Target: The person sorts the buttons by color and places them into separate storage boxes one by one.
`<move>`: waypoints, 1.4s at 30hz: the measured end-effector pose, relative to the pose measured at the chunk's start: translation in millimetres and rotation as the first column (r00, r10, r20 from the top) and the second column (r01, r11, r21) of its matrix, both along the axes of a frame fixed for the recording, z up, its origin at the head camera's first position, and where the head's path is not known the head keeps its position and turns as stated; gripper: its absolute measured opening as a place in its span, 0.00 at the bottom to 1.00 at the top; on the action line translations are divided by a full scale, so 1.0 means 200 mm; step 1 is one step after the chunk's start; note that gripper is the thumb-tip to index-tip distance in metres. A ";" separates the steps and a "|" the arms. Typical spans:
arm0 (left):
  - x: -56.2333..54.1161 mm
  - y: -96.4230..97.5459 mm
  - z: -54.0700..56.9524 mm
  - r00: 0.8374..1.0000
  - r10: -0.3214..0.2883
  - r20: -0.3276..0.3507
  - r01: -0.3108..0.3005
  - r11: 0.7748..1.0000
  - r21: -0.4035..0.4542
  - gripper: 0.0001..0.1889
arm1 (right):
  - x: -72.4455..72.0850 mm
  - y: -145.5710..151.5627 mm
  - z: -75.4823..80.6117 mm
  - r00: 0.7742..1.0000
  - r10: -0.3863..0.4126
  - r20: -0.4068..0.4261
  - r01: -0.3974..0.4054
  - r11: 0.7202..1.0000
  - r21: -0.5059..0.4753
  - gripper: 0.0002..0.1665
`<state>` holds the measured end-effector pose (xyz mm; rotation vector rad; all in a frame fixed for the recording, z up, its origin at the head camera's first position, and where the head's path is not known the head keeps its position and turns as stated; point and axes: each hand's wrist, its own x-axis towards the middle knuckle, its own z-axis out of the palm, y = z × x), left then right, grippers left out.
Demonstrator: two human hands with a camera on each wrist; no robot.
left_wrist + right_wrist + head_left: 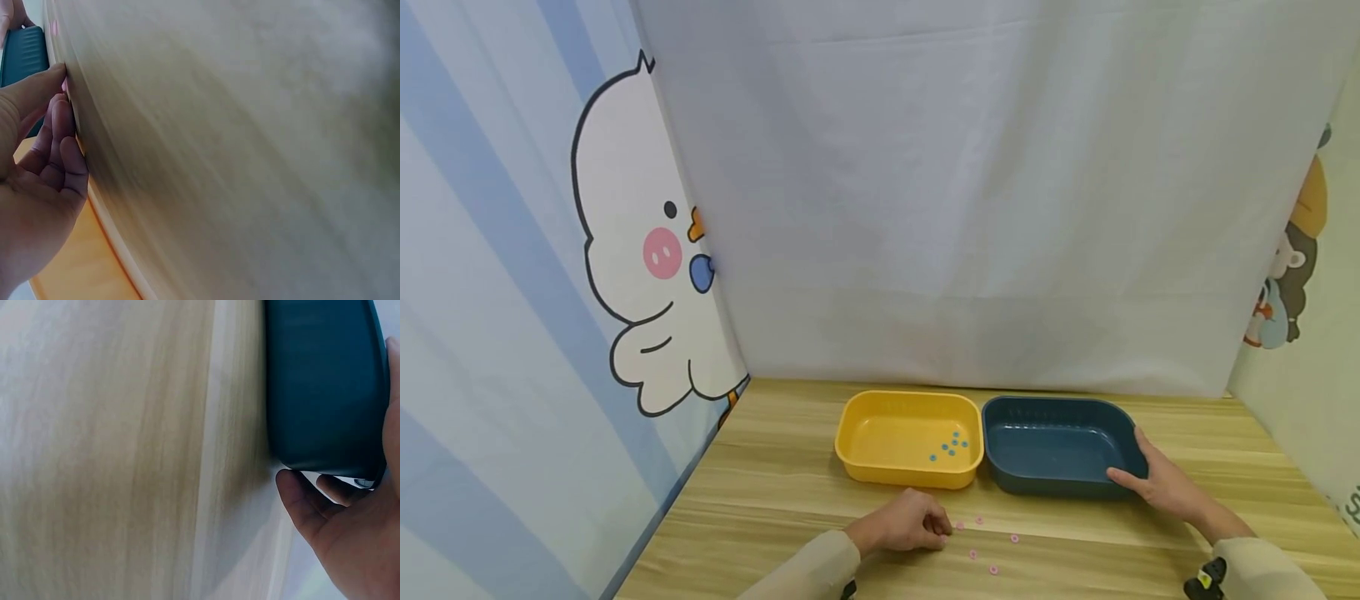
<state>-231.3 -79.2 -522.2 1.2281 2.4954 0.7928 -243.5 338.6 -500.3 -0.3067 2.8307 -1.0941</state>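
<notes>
My left hand [910,522] is low over the table in front of the yellow bin, its thumb and fingertips pinching a small pink round piece [64,86], mostly hidden by the fingers. Several similar pink pieces [1015,538] lie loose on the wood just right of that hand. At the right end of the dark teal bin [1060,482], my right hand [1167,483] grips the wall, thumb at the front rim and fingers round the outer side. Inside the yellow bin [910,477] are several small blue round pieces [955,442], toward its right side.
Both bins stand side by side toward the back of the wood-grain table [760,467], their ends nearly touching. A white cloth [970,208] hangs behind the table. Printed cartoon curtains [625,208] close off the left side, with another printed panel at the right.
</notes>
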 end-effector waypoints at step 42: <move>-0.02 0.04 0.10 0.984 0.058 0.171 -0.062 0.998 0.017 0.03 | 0.00 0.00 -0.01 1.000 0.004 0.020 -0.004 1.000 -0.012 0.61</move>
